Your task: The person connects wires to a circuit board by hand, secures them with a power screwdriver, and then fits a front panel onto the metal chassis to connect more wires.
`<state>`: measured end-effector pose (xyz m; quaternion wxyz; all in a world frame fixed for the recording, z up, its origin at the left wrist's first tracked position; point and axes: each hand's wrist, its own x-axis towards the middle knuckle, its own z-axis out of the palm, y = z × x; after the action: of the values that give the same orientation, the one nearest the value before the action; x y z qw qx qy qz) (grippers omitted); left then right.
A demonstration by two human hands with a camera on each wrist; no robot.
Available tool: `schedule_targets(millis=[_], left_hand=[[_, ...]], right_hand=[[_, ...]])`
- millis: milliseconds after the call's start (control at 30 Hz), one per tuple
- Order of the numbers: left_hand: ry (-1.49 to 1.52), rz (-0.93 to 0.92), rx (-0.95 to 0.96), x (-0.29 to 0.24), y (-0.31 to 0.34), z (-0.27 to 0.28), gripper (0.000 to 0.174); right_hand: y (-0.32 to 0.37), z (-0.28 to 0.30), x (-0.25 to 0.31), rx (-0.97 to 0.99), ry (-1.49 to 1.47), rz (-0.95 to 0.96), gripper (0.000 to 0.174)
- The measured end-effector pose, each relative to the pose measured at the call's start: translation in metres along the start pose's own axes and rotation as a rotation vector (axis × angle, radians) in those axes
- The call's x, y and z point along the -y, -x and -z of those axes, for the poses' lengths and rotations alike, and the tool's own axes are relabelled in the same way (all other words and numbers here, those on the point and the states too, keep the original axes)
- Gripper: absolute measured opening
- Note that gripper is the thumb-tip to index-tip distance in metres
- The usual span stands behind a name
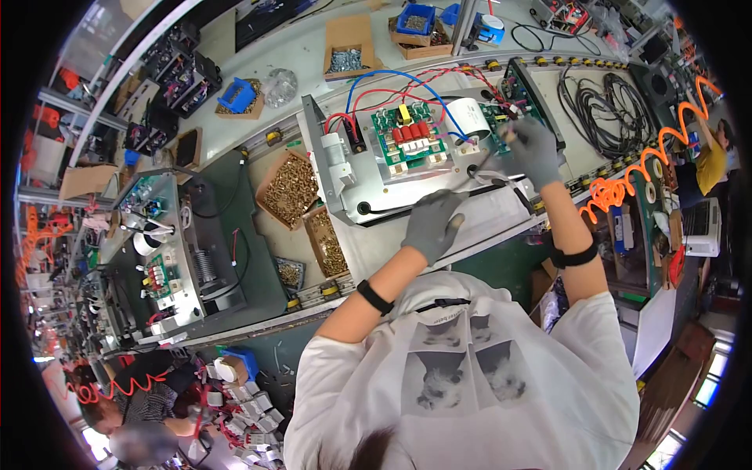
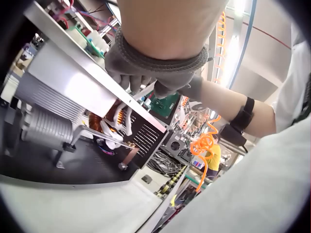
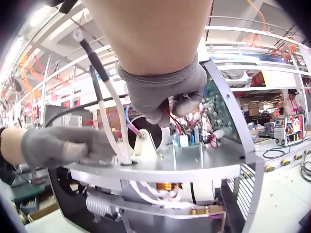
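A welder-like metal chassis (image 1: 392,196) lies before me, carrying a green circuit board (image 1: 392,129) with red parts and a white cylinder (image 1: 468,117). My gloved left hand (image 1: 432,225) rests at the chassis' near edge, its fingers extended over the plate and thumb apart. In the right wrist view, that hand lies beside two white cables (image 3: 114,104), one with a visible ring end. Behind the cylinder, my gloved right hand (image 1: 534,153) has curled fingers and pinches thin red and dark wires (image 3: 171,116) above a white plug (image 3: 183,141). The fingertips are partly hidden.
Left of the chassis, boxes of brass screws (image 1: 290,188) stand near another opened unit (image 1: 164,251). A black cable coil (image 1: 607,110) lies to the right. An orange coiled hose (image 1: 611,190) hangs at the right. Hardware boxes (image 1: 347,59) line the back table.
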<state>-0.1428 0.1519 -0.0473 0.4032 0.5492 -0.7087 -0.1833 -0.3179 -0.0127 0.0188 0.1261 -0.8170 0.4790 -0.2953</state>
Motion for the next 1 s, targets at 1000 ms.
schedule_targets(millis=[1000], left_hand=[[-0.174, 0.076, -0.082, 0.019, -0.051, -0.055, 0.02]], right_hand=[[0.055, -0.044, -0.005, -0.237, -0.373, -0.061, 0.014]])
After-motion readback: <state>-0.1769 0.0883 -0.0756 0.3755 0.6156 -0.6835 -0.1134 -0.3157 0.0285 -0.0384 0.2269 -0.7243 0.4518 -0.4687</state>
